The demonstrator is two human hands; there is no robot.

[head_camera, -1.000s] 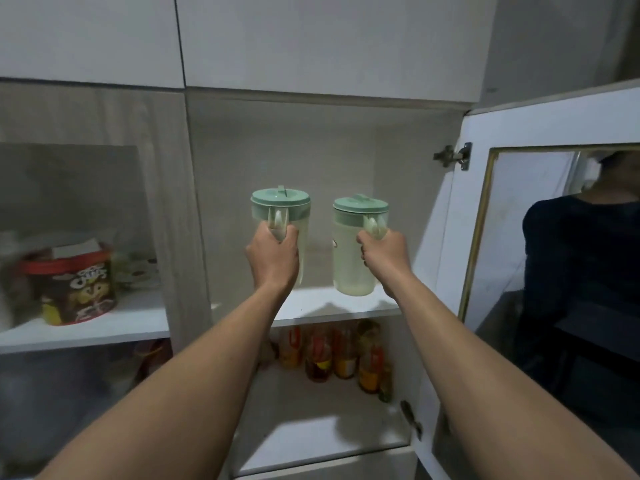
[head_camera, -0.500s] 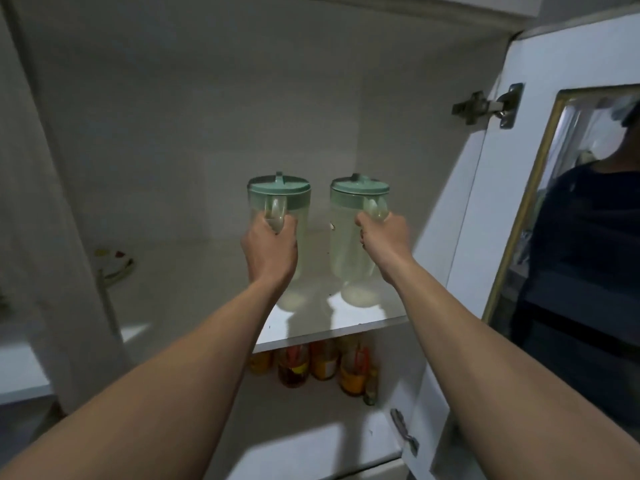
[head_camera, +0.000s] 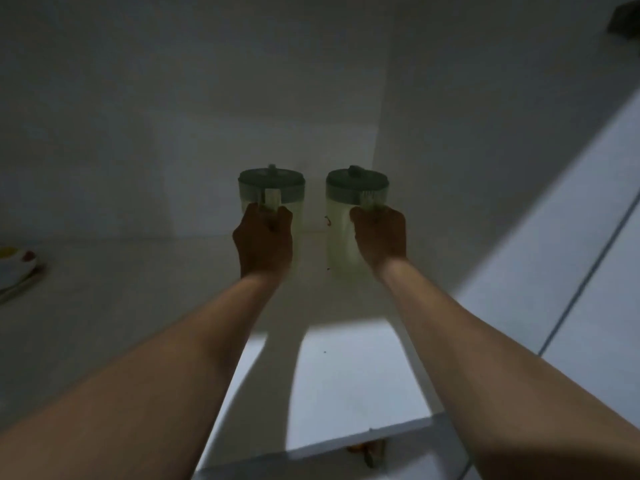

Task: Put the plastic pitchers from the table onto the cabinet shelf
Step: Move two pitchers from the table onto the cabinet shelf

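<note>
plates [head_camera: 15, 271] far left on shelf [head_camera: 346, 375], well apart from pitchers [head_camera: 349, 216].

Looks like a kitchen in a home: inside of a white cabinet [head_camera: 207, 98] with a plain shelf [head_camera: 346, 375], a stack of plates [head_camera: 17, 271] at the far left, two plastic pitchers [head_camera: 341, 233] with green lids, and what may be food jars [head_camera: 367, 450] just showing under the shelf edge
</note>
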